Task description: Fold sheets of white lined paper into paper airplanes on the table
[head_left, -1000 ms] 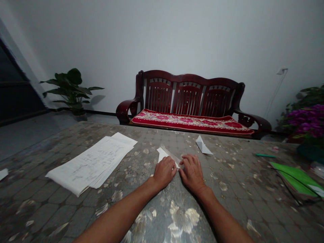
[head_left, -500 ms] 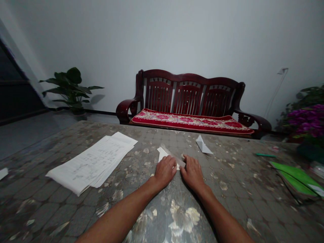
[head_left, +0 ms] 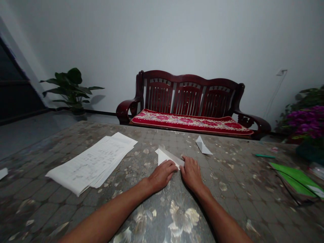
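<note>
A small folded sheet of white paper [head_left: 163, 156] lies on the patterned table [head_left: 141, 206] in front of me, one flap standing slightly up along its far edge. My left hand [head_left: 164, 173] is on its near edge, fingers together and pressed on the paper. At the right end, my right hand [head_left: 191, 171] pinches the corner between thumb and bent fingers. Both hands partly cover the paper, and their tips are close together. Beyond my right hand stands a separate folded white paper piece [head_left: 203, 147] with pointed ends.
A stack of written sheets [head_left: 93, 162] lies at the left. To the right are a green pen [head_left: 265, 156], a green booklet [head_left: 291, 177] with dark-framed glasses [head_left: 287, 189] over it, and purple flowers [head_left: 307, 121]. A wooden bench [head_left: 188, 96] stands behind the table.
My left hand has slid back toward me and lies flatter, baring more of the folded paper. My right hand has barely moved at the corner.
</note>
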Tool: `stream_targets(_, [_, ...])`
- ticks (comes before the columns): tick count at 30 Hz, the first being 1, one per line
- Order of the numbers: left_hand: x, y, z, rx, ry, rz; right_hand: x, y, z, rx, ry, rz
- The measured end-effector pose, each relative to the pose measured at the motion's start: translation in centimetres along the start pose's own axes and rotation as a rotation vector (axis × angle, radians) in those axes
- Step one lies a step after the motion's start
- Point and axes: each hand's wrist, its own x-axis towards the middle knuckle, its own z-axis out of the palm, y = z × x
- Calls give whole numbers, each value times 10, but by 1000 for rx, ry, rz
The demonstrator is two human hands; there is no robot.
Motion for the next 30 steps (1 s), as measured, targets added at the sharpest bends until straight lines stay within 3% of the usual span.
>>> stream_targets(9, [2,2,6,250,-45,27,-1,7,0,102,12,34])
stream_targets(14, [1,4,8,241,-48,-1,-2,13,1,190,18,55])
stream_targets(23, [1,8,4,189,-60,-25,-2,3,3,12,2,55])
stream_targets(30, [0,5,5,175,-57,-14,-3,8,5,57,40,36])
